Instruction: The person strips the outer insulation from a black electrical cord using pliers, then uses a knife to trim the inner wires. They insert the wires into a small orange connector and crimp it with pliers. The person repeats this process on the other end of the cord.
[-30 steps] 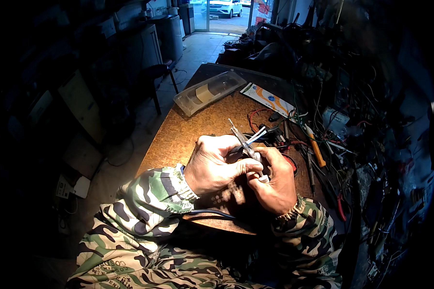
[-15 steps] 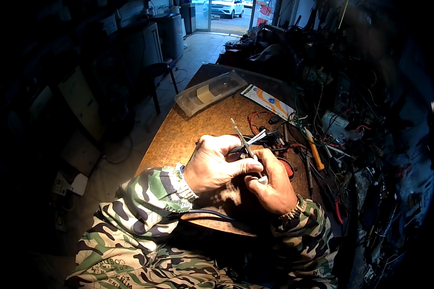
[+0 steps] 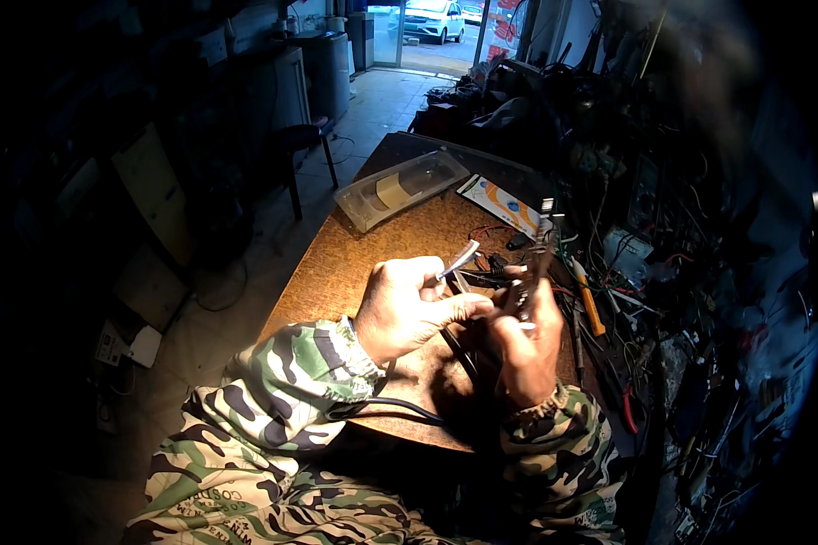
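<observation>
So a black rubbery cable crosses the brown wooden table's near edge. Over its middle, left hand pinches thin white wires, right hand grips a slim blurred tool. Brown surface runs out to its left edge; clear plastic tray up its far end.

Object in right fingers too blurred to tell, white car cut off above

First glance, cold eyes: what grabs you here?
Brightly lit mid-frame, the left grip has pale wires jutting from it, and the right grip holds a blurred slim tool. Right of them lies an orange-handled tool. At the top, a white car stands in daylight.
</observation>
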A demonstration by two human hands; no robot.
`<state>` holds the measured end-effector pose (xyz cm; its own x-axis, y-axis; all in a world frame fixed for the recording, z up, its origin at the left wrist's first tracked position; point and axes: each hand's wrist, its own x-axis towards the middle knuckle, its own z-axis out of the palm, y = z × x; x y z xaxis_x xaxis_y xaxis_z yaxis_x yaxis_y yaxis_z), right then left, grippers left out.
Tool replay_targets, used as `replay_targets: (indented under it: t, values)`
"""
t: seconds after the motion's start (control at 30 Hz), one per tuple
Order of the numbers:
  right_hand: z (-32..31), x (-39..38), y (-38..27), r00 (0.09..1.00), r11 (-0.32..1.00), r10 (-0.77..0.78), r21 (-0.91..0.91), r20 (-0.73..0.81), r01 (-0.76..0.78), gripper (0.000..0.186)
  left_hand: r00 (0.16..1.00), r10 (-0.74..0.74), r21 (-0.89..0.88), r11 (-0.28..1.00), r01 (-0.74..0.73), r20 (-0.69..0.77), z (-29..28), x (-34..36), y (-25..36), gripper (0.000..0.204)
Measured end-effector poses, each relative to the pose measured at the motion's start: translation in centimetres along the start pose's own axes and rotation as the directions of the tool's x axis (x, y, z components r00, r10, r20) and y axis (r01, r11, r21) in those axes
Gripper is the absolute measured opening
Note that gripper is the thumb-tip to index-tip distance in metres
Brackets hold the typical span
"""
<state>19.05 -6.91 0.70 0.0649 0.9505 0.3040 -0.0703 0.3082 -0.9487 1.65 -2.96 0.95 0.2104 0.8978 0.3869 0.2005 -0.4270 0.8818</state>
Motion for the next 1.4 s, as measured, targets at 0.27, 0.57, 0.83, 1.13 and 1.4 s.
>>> replay_targets:
  t: [0.27, 0.57, 0.83, 1.13, 1.4]
  values:
    - [-7.1, 3.0, 0.9, 0.939, 0.92, -0.16, -0.392, -0.304, 0.029, 0.039, 0.984, -0.164, 0.013, 0.986, 0.163, 0.065, -0.8, 0.7, -0.7, 0.034]
    - [-8.1, 3.2, 2.5, 0.912, 0.187, -0.407, -0.982, -0.056, 0.023, 0.053, 0.995, -0.073, -0.078, 0.994, 0.078, 0.073, -0.8, 0.6, -3.0, 0.028]
    - [-7.9, 2.4, 1.3, 0.903, 0.004, -0.429, -1.0, 0.022, 0.026, 0.076, 0.995, -0.086, -0.083, 0.992, 0.091, 0.06, 0.4, 0.7, -2.7, 0.02]
    - [-4.6, 2.0, 1.5, 0.89, -0.005, -0.406, -0.974, 0.209, 0.227, 0.082, 0.997, 0.077, 0.131, 0.988, -0.075, -0.012, 0.5, 0.2, -2.1, 0.021]
    - [-11.0, 2.9, 2.9, 0.872, -0.057, -0.488, -0.995, -0.04, -0.077, 0.062, 0.989, 0.021, 0.086, 0.996, -0.034, 0.145, 0.7, 0.9, -2.4, 0.023]
